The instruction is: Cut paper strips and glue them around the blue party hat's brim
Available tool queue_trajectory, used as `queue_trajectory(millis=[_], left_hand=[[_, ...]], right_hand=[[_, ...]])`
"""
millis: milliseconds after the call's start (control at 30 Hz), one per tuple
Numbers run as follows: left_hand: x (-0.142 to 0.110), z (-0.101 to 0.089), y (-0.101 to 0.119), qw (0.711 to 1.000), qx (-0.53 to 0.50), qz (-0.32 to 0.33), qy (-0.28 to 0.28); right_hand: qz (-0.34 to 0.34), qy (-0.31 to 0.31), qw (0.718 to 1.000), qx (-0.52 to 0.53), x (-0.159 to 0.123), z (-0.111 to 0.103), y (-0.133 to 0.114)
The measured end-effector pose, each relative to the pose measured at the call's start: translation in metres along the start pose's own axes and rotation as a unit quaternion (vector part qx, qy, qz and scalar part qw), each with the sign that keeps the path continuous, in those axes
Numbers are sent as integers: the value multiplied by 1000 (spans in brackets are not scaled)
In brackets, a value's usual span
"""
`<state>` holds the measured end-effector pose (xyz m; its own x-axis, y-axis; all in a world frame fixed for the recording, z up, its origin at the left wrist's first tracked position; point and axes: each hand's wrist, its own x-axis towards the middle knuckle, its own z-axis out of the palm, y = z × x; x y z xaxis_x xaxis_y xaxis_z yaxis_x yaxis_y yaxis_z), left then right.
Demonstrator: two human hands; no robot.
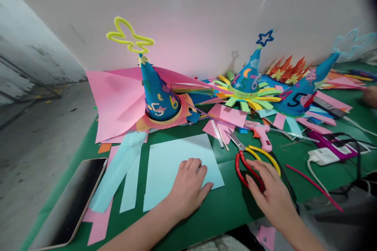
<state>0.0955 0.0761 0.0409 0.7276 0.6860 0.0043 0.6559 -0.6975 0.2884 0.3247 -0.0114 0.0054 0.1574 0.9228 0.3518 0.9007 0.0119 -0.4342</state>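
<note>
My left hand lies on a sheet of light blue paper, its fingers resting loosely on the surface. To the right, my right hand grips scissors by a red handle, thumb on one side and fingers on the other. The scissors' blades point up and left over pink paper. Yellow handles show beside the red ones; the tool they belong to is partly hidden. Light blue strips lie left of the sheet. A pink glue gun lies just beyond the scissors.
A phone lies at the table's left edge. Decorated blue cone hats stand along the back among paper scraps. A purple power strip with a white charger and cables is at right. Another person's hand shows at the far right.
</note>
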Motion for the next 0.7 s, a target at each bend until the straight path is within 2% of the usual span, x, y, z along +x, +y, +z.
queue_trajectory(millis=[100,267,567,700], left_hand=[[2,4,-4,1000,-19,15,-18],[4,10,-6,998,-47,-9,-36],[8,10,-15,993,-113,2,-45],[13,9,-22,987,-156,10,-44]], right_hand=[[16,6,999,-38,3,3,1],[51,-25,995,-83,14,-3,15],[96,-46,986,-130,30,0,41],[95,-34,987,-124,26,-10,44]])
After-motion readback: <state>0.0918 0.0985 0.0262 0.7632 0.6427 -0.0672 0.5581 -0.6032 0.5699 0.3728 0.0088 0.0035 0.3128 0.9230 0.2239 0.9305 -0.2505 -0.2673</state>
